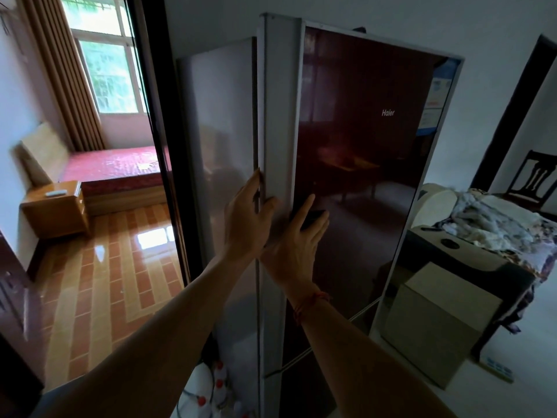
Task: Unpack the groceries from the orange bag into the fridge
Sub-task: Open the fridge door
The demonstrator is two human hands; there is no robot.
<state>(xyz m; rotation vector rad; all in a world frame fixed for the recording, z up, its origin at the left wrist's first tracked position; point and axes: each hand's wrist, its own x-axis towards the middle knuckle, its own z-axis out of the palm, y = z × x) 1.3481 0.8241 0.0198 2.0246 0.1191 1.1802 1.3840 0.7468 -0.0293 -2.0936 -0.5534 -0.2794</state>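
Observation:
A tall fridge with a dark red glass door point(361, 152) and a grey side panel point(223, 122) fills the middle of the view. Whether the door is closed tight against the body I cannot tell. My left hand point(247, 221) rests with straight fingers on the seam between the side panel and the door's white edge point(280, 116), its thumb on that edge. My right hand point(298, 239) lies flat on the door front, fingertips at a small dark handle recess point(316, 217). A red string is tied round my right wrist. The orange bag is not in view.
Left of the fridge an open doorway point(120, 236) shows a bedroom with tiled floor, bed and nightstand. Several red-capped bottles point(220, 384) stand on the floor by the fridge's foot. At the right are a cardboard box point(437, 321), a blanket-covered surface point(497, 227) and a dark chair point(533, 179).

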